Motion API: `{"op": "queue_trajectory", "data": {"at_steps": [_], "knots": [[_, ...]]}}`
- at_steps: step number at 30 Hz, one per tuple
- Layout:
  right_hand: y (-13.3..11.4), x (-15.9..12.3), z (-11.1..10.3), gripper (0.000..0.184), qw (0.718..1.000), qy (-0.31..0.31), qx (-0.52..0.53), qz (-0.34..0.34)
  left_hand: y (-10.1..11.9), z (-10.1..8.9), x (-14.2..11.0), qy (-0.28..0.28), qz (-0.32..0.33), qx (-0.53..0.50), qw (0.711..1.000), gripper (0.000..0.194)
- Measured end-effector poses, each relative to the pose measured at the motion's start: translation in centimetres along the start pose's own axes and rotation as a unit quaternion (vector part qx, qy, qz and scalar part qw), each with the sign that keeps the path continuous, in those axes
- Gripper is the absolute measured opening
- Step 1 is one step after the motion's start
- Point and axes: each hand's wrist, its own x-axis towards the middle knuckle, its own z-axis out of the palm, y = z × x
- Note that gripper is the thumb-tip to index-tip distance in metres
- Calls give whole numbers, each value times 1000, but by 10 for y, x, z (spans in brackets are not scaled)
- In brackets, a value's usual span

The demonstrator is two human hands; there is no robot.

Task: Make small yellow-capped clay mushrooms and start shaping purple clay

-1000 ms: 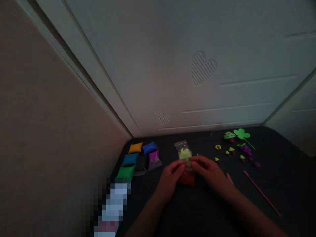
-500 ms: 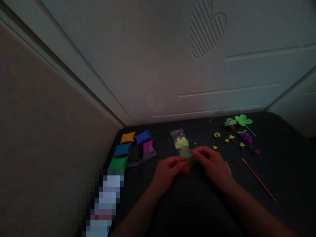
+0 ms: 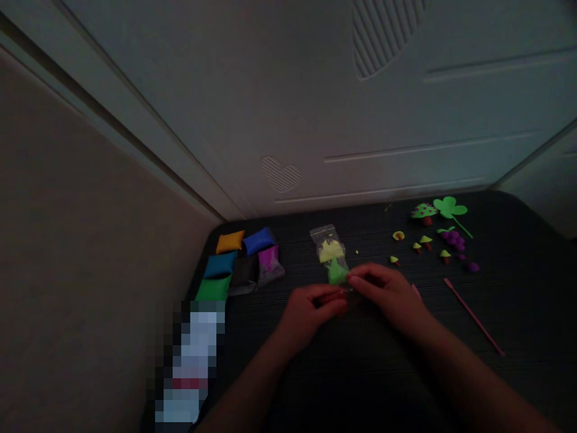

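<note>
My left hand [image 3: 306, 316] is closed, thumb and fingers pinching a small clear bag with red clay [image 3: 332, 296] in it. Opposite it, my right hand [image 3: 390, 297] has thumb and forefinger pressed together at the far edge of this bag; the fingertips partly hide the grip. Just beyond the fingers lies a clear bag with light green clay [image 3: 336, 272]. Another zip bag with pale yellow clay [image 3: 330, 250] adjoins it at the back. A pink tool [image 3: 417, 293] is partly covered by my right hand.
Several clay packets, including a blue one [image 3: 259, 241], lie at the left of the dark table [image 3: 252, 337]. At right are small yellow-capped mushrooms [image 3: 426, 242], a spotted mushroom [image 3: 424, 211], a green clover [image 3: 451, 207], purple grapes [image 3: 453, 240] and a pink stick [image 3: 473, 316]. A white panel stands behind.
The bag between my hands has come down toward me, so the light green clay bag behind shows more fully. My hands stay close together; the view has tilted slightly downward.
</note>
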Motion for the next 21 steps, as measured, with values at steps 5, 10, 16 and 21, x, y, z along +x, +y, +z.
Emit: {"op": "queue_trajectory", "data": {"at_steps": [5, 10, 16, 21], "knots": [[-5, 0, -2, 17, 999, -3, 38, 34, 4, -2, 0, 18, 15, 57, 998, 27], [-7, -1, -3, 13, 998, -3, 48, 41, 7, -2, -1, 15, 39, 101, 994, 24], [0, 1, -1, 10, 997, 42, 66, 23, 4, 2, -1, 42, 49, 104, 992, 26], [1, 1, 0, 12, 999, 39, 7, 4, -1, 3, -1, 45, 19, 61, 997, 28]]}}
